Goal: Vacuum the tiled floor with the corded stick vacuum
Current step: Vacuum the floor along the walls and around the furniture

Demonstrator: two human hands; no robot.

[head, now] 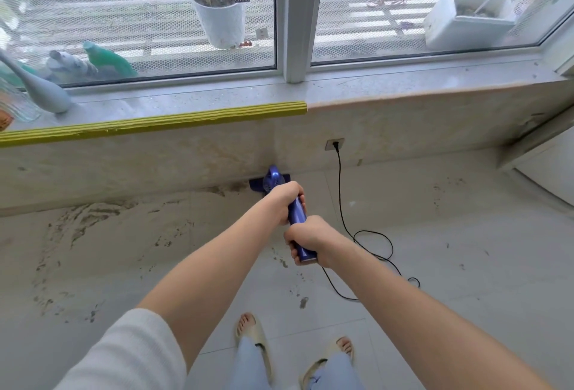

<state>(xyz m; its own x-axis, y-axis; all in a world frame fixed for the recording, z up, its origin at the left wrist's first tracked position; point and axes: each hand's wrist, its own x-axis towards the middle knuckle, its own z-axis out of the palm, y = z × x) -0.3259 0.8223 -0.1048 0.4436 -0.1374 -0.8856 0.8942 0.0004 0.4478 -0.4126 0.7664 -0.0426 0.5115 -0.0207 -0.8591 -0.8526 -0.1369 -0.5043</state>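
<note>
A blue stick vacuum (273, 177) points away from me, its flat head against the base of the wall under the window sill. My left hand (284, 200) grips the upper part of the blue handle. My right hand (306, 239) holds the handle's end, just behind the left. A black cord (341, 209) runs from the handle's end, loops on the pale tiled floor (450, 265), and rises to a wall socket (334, 143). Sandy dirt (93, 234) covers the tiles on the left.
A marble sill with a yellow edge guard (155, 124) carries a grey vase (43, 91) at the left. Behind the glass stand a white plant pot (222, 21) and a white box (466, 21). My feet in slippers (254, 340) stand below the hands.
</note>
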